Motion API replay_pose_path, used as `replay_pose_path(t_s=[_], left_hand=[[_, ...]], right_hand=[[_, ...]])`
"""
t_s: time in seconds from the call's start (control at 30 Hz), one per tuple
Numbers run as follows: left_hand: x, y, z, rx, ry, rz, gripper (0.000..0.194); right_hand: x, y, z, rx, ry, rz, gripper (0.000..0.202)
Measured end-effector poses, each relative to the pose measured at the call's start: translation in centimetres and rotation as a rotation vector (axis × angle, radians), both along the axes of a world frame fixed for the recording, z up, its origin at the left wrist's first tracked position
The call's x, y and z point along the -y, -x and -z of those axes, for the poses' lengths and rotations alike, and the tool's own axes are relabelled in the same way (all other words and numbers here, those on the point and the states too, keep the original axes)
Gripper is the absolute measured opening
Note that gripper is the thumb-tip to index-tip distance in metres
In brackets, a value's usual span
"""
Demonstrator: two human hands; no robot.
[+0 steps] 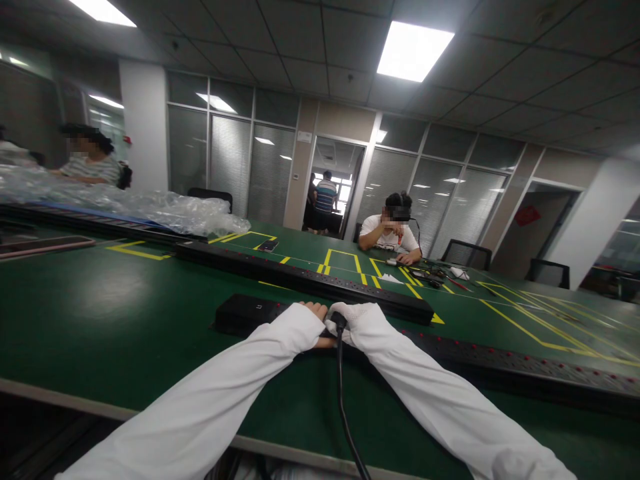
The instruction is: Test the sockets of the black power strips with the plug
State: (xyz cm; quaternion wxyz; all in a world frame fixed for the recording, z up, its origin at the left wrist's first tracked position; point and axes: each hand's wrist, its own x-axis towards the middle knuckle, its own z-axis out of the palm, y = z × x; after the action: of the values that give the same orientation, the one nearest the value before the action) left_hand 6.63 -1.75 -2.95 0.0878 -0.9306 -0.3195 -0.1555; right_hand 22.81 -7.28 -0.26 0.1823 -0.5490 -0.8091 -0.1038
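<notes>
A long black power strip with red-dotted sockets lies across the green table in front of me. My left hand, bare beyond a white sleeve, wraps round the strip from above, with part of it showing at the strip's near side. Close beside it, my right hand wears a white glove and closes on a black power plug. The plug is held against the strip's top face; how deep it sits in a socket is hidden. Its black cable hangs toward me over the table's near edge.
Another long black power strip lies just beyond. Clear plastic wrap is heaped at the far left. Yellow tape lines mark the green table. Across it, a seated person is near cables and tools; other people are farther back.
</notes>
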Motion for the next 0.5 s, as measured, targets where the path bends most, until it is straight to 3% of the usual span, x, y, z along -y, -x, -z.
replay_pose_path(t_s=[0.23,0.5], left_hand=[[-0.1,-0.1,0.1,0.005,0.004,-0.023,0.065],[0.2,0.0,-0.1,0.0,0.003,-0.032,0.063]], right_hand=[[-0.2,0.3,-0.6,0.028,0.014,0.018,0.028],[-1.0,-0.4,0.2,-0.085,0.051,0.014,0.027]])
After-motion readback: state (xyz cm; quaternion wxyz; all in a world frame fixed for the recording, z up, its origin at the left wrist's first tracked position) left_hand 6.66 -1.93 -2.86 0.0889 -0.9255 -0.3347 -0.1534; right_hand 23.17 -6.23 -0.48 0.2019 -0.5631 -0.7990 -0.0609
